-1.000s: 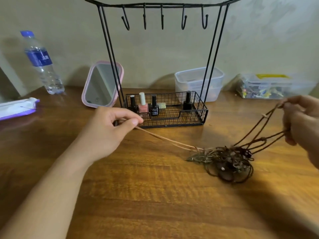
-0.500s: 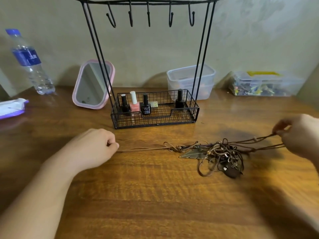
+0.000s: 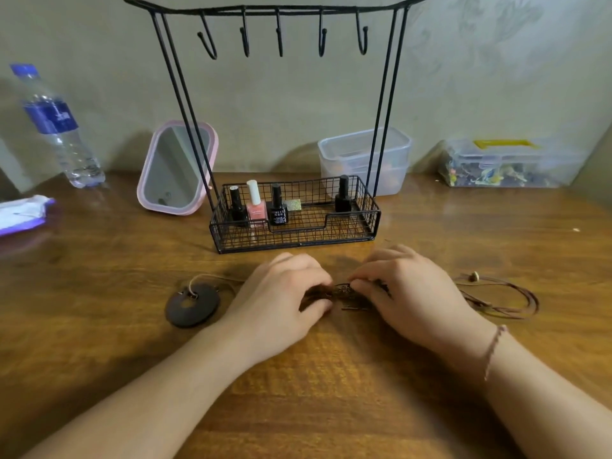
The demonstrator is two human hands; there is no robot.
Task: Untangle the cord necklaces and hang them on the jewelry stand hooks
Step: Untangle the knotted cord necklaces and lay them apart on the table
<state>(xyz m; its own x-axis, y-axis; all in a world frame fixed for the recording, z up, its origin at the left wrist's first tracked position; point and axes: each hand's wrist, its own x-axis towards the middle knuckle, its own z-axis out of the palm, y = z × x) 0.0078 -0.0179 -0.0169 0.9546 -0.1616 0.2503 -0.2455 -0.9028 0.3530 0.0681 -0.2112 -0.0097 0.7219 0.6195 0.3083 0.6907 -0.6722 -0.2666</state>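
Observation:
A tangled knot of brown cord necklaces [image 3: 342,294] lies on the wooden table in front of the black wire jewelry stand [image 3: 278,9], whose hooks hang bare. My left hand [image 3: 281,293] and my right hand [image 3: 407,293] meet over the knot, fingertips pinching into it, and they hide most of it. A dark round disc pendant [image 3: 192,304] on a tan cord lies to the left. Loose brown cord loops with a small bead [image 3: 496,298] trail to the right.
The stand's wire basket [image 3: 294,231] holds several nail polish bottles. Behind it stand a pink mirror [image 3: 177,167], a water bottle [image 3: 56,127], a clear tub [image 3: 364,157] and a clear box of small items [image 3: 510,164]. A wipes pack [image 3: 23,213] lies far left.
Both hands let go of the stretched cords and came together over the knot at the middle. The disc pendant now lies exposed on the left, the loops slack on the right.

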